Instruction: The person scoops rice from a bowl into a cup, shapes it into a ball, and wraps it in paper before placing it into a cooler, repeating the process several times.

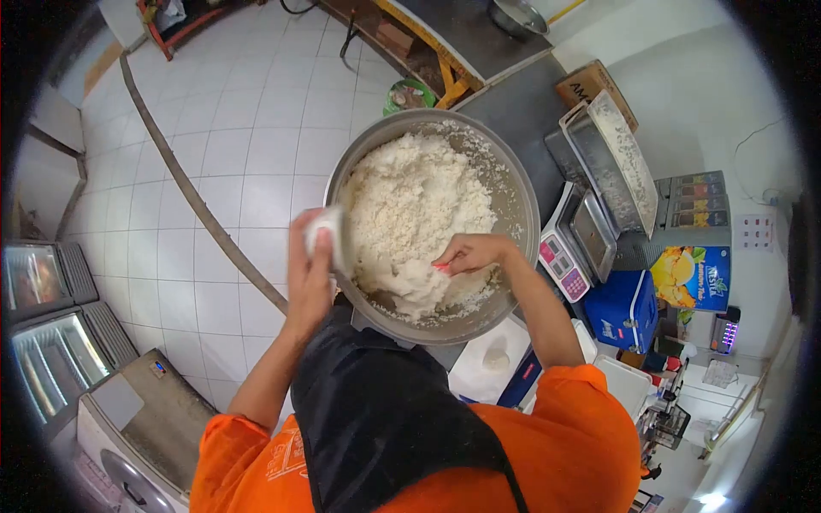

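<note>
A large round metal bowl (528, 201) holds a heap of white, crumbly food (415, 201). Over the bowl's left rim, my left hand (311, 265) is closed round a white container (339, 239), smeared by motion. Inside the bowl at the lower right, my right hand (470, 254) grips a small red-pink thing (442, 268), perhaps a handle; its other end is hidden in or against the white food.
Right of the bowl stand a pink-and-white scale (561, 256), metal trays (616, 162) and a blue cooler (617, 312). A cardboard box (590, 85) is behind them. White tiled floor (205, 171) lies to the left, crossed by a dark strip or hose (184, 184).
</note>
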{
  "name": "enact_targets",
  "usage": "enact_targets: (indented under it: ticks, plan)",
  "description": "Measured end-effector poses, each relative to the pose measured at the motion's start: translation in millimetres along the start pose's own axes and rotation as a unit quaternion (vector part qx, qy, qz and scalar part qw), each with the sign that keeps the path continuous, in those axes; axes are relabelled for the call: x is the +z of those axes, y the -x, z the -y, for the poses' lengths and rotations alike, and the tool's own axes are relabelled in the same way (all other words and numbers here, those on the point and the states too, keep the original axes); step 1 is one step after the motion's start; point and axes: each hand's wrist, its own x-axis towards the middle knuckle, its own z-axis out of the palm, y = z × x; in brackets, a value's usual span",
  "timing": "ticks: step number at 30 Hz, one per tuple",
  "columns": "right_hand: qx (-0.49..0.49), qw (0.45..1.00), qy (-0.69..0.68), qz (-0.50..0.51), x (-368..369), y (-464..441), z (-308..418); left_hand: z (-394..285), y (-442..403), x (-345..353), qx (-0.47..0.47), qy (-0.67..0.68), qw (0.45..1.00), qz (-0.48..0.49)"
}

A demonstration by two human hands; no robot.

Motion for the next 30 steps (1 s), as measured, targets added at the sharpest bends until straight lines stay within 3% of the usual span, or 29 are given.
enact_targets:
  ticks: [2,5,6,7,8,9,11,12,14,16,18,19,21,25,27,30]
  plan:
    - [-0.053,0.995,0.082,-0.03,-16.8,24.2,31.7,10.1,-5.1,27.2,-0.108,0.032,0.993,0.044]
    - [-0.041,0.984,0.149,-0.087,-29.5,55.0,89.8,39.6,-25.1,74.6,-0.227,0.105,0.962,0.11]
    - [0.01,0.962,0.25,-0.107,-27.2,58.0,112.9,46.1,-29.2,86.3,-0.221,0.104,0.963,0.113]
    - [0.062,0.927,0.346,-0.127,-24.2,58.6,130.9,48.9,-33.1,96.7,-0.303,0.222,0.912,0.163]
    - [0.062,0.926,0.348,-0.133,-20.9,57.9,141.3,51.6,-35.5,104.2,-0.381,0.333,0.837,0.209]
    - [0.096,0.892,0.412,-0.16,-16.9,55.4,149.8,49.8,-36.2,108.8,-0.402,0.38,0.802,0.227]
    - [0.183,0.816,0.501,-0.223,5.3,45.3,177.6,47.3,-36.4,121.3,-0.401,0.4,0.795,0.218]
    - [0.185,0.815,0.5,-0.227,15.5,41.9,184.7,46.8,-35.4,126.3,-0.404,0.422,0.785,0.205]
    - [0.155,0.754,0.589,-0.247,26.4,41.5,194.6,47.6,-39.9,126.0,-0.399,0.443,0.772,0.219]
    - [0.157,0.747,0.585,-0.275,33.4,53.9,204.1,45.2,-44.6,123.5,-0.394,0.465,0.758,0.231]
    - [0.072,0.729,0.579,-0.357,38.7,73.3,210.0,38.4,-48.5,121.5,-0.361,0.483,0.759,0.249]
    - [0.071,0.728,0.581,-0.357,41.6,80.4,207.1,35.3,-49.2,120.3,-0.358,0.483,0.76,0.248]
    - [0.112,0.688,0.549,-0.462,49.0,96.3,199.3,30.4,-50.9,118.0,-0.348,0.495,0.759,0.24]
    - [0.102,0.682,0.448,-0.57,64.5,118.0,175.8,32.5,-51.2,116.3,-0.344,0.494,0.765,0.23]
    - [0.085,0.787,0.11,-0.602,81.5,112.4,150.1,40.3,-51.4,119.4,-0.345,0.507,0.758,0.223]
    - [0.086,0.796,0.041,-0.598,108.1,63.0,112.9,55.3,-51.2,127.3,-0.333,0.475,0.781,0.233]
